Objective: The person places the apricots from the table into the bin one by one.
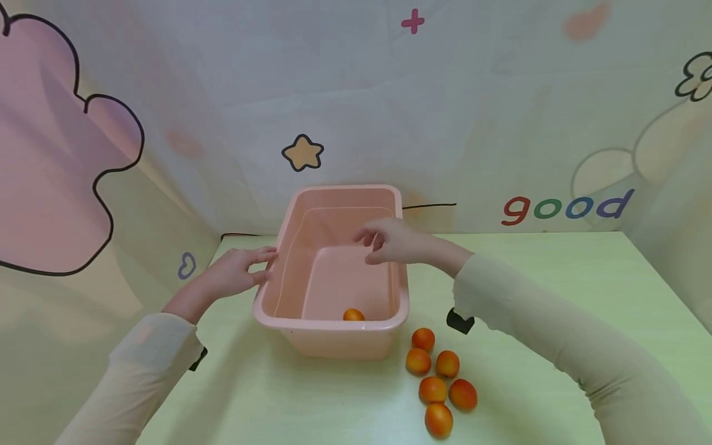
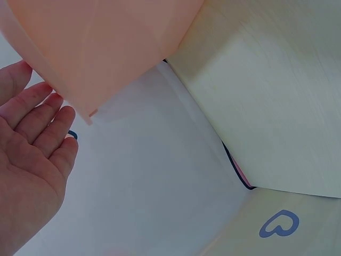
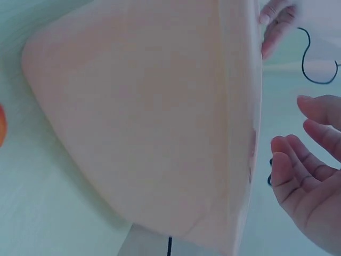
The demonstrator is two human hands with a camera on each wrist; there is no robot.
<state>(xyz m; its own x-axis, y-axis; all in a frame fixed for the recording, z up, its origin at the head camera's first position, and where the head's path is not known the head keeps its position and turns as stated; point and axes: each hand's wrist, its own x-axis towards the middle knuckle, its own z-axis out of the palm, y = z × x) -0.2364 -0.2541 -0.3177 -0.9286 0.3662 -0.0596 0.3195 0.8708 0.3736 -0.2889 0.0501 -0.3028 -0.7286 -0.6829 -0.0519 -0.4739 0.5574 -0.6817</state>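
- Standing on the pale green table (image 1: pixel 528 284) in front of me is a pink, glossy, rectangular plastic basin (image 1: pixel 339 341) with rounded corners, flaring walls and a smooth lip.
- Inside it, close to the near wall, lies one round orange fruit (image 1: pixel 353 314); the front lip hides its lower part from me.
- To the right of the basin's near corner, six small orange fruits with a red blush (image 1: pixel 432 390) lie on the table in a loose cluster, several just beside or against each other.
- My left hand (image 1: pixel 238 272) rests its fingertips on the basin's left lip, fingers nearly straight, thumb apart from them and lower down.
- My right hand (image 1: pixel 396 241) hangs above the basin's right side, fingers loosely bent, a gap between them and the thumb; it covers part of the right lip and wall.
- Pale long sleeves (image 1: pixel 523 303) cover both my forearms.
- Behind the basin hangs a whitish printed cloth backdrop (image 1: pixel 356 111), with a yellow five-pointed star (image 1: pixel 303 152) and the multicoloured word "good" (image 1: pixel 567 208).
- At left, the backdrop carries a large black-outlined pink cloud shape (image 1: pixel 55 167).
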